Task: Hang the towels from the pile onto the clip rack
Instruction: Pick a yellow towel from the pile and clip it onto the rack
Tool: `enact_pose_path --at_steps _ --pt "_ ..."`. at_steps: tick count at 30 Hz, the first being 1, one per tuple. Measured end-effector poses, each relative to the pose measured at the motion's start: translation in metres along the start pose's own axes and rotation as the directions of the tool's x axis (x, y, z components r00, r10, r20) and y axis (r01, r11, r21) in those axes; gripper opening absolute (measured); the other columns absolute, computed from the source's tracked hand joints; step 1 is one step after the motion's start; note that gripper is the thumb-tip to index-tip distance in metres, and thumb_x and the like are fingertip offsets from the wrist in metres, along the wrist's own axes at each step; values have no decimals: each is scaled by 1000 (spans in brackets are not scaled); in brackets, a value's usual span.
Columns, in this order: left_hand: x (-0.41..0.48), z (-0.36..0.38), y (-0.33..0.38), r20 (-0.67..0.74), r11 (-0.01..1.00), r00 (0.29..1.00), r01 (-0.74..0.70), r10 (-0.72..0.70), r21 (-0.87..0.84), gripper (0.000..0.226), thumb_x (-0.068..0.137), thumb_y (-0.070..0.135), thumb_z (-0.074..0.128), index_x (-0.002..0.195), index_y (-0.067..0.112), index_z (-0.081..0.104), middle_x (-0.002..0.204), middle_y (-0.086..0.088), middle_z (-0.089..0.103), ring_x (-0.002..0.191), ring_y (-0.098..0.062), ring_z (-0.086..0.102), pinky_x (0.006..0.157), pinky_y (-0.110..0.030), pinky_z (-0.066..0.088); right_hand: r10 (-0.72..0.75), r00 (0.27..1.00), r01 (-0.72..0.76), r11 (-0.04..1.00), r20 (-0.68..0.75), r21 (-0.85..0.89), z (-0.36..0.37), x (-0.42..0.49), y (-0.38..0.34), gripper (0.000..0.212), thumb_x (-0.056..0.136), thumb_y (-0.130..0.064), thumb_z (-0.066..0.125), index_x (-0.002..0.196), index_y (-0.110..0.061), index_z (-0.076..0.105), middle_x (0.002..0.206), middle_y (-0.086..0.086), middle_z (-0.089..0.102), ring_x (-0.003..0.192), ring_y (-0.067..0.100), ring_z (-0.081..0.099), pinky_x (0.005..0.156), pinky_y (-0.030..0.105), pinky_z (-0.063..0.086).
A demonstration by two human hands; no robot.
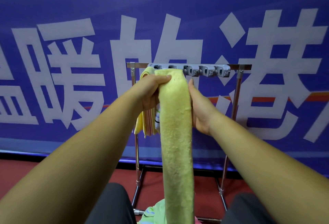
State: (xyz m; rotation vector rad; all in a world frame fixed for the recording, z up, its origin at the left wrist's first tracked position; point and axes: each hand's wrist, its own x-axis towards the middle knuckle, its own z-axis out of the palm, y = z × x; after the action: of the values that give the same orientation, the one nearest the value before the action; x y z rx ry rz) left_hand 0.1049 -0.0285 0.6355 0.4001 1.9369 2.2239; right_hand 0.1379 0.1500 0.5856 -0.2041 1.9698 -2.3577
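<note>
A long yellow-green towel [176, 125] hangs down from just under the grey clip rack [204, 71], its top edge at the second clip from the left. My left hand [153, 90] grips the towel's upper left edge, thumb on the front. My right hand [199, 106] lies against its right side; its fingers are hidden behind the cloth. A yellow and pink striped towel [146, 116] hangs from the leftmost clip, partly behind my left hand. The pile [153, 213] of green and pink towels lies on the floor between my knees.
The rack sits on a chrome stand [236, 99] with a floor frame, on red flooring in front of a blue banner [71, 63] with large white characters. Three clips on the right hold nothing. My dark-trousered knees frame the bottom of the view.
</note>
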Motion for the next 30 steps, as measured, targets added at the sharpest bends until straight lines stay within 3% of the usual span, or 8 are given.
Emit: enact_pose_path --at_steps 5,8,11,16,21,24,27,30 --pt "16 -15 9 -117 1000 993 28 -28 5 43 98 17 71 136 4 55 122 -19 75 104 -31 78 90 -45 64 -193 981 190 978 27 86 -7 -5 10 55 102 -34 70 153 -40 50 130 8 75 115 29 75 96 52 61" --pt "24 -18 12 -148 1000 989 25 -24 1 44 99 16 70 138 4 53 122 -20 74 102 -32 78 80 -43 65 -239 964 234 971 120 57 -10 -8 11 60 101 -9 67 145 -49 58 129 14 74 117 35 73 95 53 61" --pt "30 -16 11 -169 998 985 50 -45 25 44 101 18 68 140 6 53 122 -19 74 99 -33 79 77 -46 65 -175 961 191 980 212 -57 -12 -12 7 37 102 -5 62 126 -28 78 128 9 74 115 34 72 85 43 64" --pt "33 -7 1 -155 986 981 135 -119 93 55 98 41 72 139 9 54 121 -18 75 98 -34 79 89 -52 63 -113 981 149 960 160 -237 -13 -9 1 28 103 -5 60 110 -17 83 100 7 80 75 19 74 57 31 58" --pt "28 5 -25 -227 842 958 266 -176 470 70 100 71 46 119 5 54 109 -18 72 87 -31 79 76 -42 65 -94 995 89 981 -24 -173 -15 12 7 31 104 -3 55 115 -18 80 103 9 80 83 22 74 69 39 64" --pt "32 10 -48 -274 855 959 198 -68 479 45 109 44 43 118 2 57 112 -18 71 98 -33 72 94 -49 61 -31 992 21 996 -124 -83 -16 24 12 43 103 3 47 131 -18 71 125 16 73 113 34 72 91 58 62" --pt "33 12 -69 -256 786 966 190 -42 588 20 103 15 50 100 0 64 98 -16 72 85 -29 71 94 -49 61 39 990 -43 999 -139 -28 -13 26 15 65 99 12 36 154 -19 52 138 15 55 104 38 69 79 61 63" --pt "25 13 -88 -226 729 956 289 -186 620 22 94 5 51 111 -3 63 107 -24 71 95 -36 75 85 -51 64 49 985 -49 999 -168 6 -11 27 16 77 95 15 30 163 -20 38 142 16 43 105 45 66 72 65 63"
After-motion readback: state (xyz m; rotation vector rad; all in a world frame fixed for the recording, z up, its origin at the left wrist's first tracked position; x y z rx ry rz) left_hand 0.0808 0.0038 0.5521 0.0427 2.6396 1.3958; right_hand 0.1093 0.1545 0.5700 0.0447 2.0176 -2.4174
